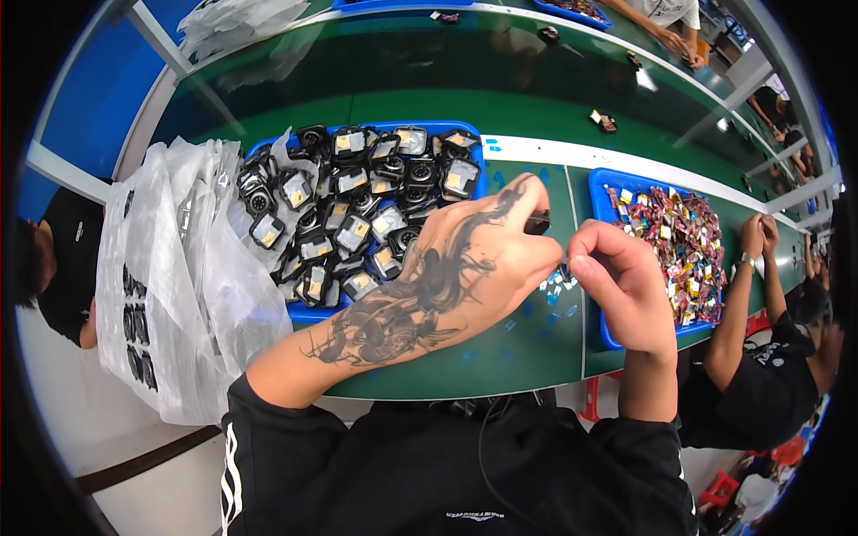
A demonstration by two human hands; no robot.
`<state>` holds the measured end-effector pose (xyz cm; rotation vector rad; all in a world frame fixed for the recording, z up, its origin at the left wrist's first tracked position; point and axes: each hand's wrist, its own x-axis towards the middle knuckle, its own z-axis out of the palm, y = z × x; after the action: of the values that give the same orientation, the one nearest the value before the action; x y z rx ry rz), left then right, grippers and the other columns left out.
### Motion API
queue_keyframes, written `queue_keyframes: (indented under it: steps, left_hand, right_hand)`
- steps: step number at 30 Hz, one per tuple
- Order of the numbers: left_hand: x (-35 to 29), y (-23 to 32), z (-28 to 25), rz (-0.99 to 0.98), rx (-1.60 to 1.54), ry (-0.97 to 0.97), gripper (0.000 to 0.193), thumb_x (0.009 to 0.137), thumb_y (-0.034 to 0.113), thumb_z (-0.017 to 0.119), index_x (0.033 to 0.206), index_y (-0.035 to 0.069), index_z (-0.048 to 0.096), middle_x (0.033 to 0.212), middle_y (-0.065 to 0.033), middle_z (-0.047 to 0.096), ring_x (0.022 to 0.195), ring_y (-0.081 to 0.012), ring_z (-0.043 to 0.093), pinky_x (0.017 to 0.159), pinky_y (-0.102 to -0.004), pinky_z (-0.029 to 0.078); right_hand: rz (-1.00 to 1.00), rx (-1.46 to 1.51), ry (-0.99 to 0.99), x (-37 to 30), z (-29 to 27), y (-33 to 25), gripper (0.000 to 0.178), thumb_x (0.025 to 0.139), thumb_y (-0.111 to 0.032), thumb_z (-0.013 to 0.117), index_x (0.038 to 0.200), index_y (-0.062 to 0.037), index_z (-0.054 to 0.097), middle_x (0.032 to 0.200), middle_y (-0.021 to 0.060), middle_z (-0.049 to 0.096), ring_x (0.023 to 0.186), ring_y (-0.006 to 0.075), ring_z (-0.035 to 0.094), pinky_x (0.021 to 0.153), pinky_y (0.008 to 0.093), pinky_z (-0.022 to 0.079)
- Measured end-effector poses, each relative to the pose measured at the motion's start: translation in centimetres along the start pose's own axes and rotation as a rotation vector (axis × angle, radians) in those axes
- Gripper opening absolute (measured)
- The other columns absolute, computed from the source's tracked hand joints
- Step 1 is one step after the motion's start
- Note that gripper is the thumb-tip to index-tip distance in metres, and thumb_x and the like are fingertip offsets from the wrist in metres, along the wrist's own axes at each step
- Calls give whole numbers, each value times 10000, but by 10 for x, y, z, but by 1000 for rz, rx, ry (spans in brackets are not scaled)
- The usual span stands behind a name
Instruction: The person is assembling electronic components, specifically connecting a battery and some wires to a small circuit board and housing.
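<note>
Over the middle of the bench my left hand (505, 246) is closed, its fingers curled round a small black part (538, 221), most of which the hand hides. Facing it, my right hand (626, 286) has thumb and forefinger pinched together close to my left fingertips. Whatever that pinch may hold is too small to make out. Left of my hands, a blue tray (313, 314) is heaped with black plastic housings (353, 232) bearing pale panels. Behind my right hand, another blue tray (610, 183) is full of small wired components (684, 237) in yellow, white and dark red.
Small blue film scraps (559, 290) litter the green bench (447, 371) below my hands. Translucent plastic sheets (174, 286) hang over the left tray's side. Beyond a white rail (527, 150), a green belt (402, 85) carries a few parts (604, 121). Co-workers' arms (749, 268) are at the right.
</note>
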<state>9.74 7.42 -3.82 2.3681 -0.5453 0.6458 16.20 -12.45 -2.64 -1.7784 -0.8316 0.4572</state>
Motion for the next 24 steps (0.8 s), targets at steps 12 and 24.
queue_keyframes:
  steps: [12, 24]
  left_hand:
    - [0, -12, 10, -136, 4, -31, 86, 767, 139, 757, 838, 96, 734, 933, -72, 568, 662, -214, 641, 571, -341, 502]
    - [3, -21, 2, -451, -725, -95, 429, 901, -30, 550, 1274, 47, 350, 1117, -107, 571, 915, -106, 552, 824, -259, 451]
  right_hand:
    - [-86, -544, 230, 18, 9, 35, 209, 825, 21, 643, 1029, -16, 617, 883, 142, 625, 755, 282, 637, 676, 362, 504]
    - [-187, 355, 503, -10, 23, 31, 139, 989, -64, 502, 1000, 43, 589, 827, 90, 651, 762, 131, 617, 709, 259, 502]
